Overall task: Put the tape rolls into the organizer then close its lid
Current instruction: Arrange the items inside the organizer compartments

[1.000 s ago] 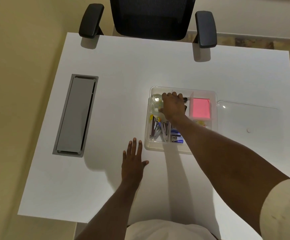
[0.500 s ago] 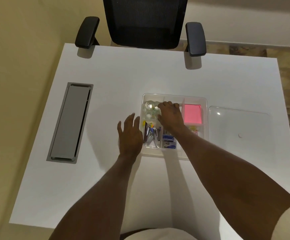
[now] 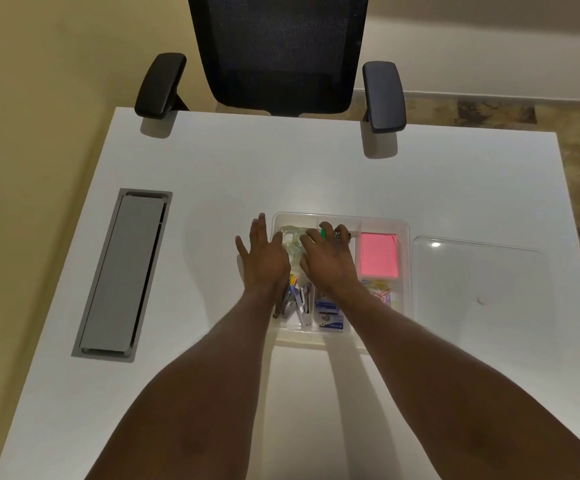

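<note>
The clear plastic organizer (image 3: 382, 220) sits on the white desk (image 3: 212, 174) right of centre. Clear tape rolls (image 3: 292, 241) lie in its back left compartment, partly hidden by both hands. My left hand (image 3: 264, 258) lies flat with fingers spread over the organizer's left edge, its thumb side beside the rolls. My right hand (image 3: 328, 259) hovers over the middle compartments with fingers bent downward and its thumb against the rolls; nothing shows in its grasp. The clear lid (image 3: 478, 282) lies flat on the desk just right of the organizer.
Inside the organizer are pink sticky notes (image 3: 379, 255), staplers (image 3: 299, 303), blue staple boxes (image 3: 330, 315) and paper clips (image 3: 382, 294). A grey cable hatch (image 3: 122, 271) is set into the desk at the left. A black office chair (image 3: 274, 53) stands at the far edge.
My left hand moved up from the desk in front of the organizer to its left edge beside the tape rolls. My right hand stayed over the organizer. The camera tilted, so everything sits lower.
</note>
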The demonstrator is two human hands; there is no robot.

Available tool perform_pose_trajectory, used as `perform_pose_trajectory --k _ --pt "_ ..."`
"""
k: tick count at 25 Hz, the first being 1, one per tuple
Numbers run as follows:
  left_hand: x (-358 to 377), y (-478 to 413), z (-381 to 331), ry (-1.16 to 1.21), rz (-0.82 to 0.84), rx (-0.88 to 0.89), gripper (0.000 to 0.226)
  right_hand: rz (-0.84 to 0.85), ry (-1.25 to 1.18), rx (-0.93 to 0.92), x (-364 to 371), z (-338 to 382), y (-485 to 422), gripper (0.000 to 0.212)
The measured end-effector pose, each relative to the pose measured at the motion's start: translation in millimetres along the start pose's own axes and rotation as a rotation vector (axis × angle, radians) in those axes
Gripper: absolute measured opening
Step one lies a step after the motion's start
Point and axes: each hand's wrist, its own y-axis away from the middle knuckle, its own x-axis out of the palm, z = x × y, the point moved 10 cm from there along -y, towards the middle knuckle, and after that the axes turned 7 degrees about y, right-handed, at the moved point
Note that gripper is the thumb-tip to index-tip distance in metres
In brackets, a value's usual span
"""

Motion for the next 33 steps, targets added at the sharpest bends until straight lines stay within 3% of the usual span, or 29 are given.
perform_pose_trajectory --k 10,28,33 --pt "26 -9 0 0.091 0.089 -0.154 0.046 0.050 0.014 0.016 16 -1 4 0.045" --pt "25 -14 5 0.139 0.152 -0.140 0.045 0.086 0.026 0.028 21 5 9 0.048" --pt "21 -10 6 0.064 0.121 -0.084 0.046 -0.024 0.026 0.047 10 -4 18 0.035"
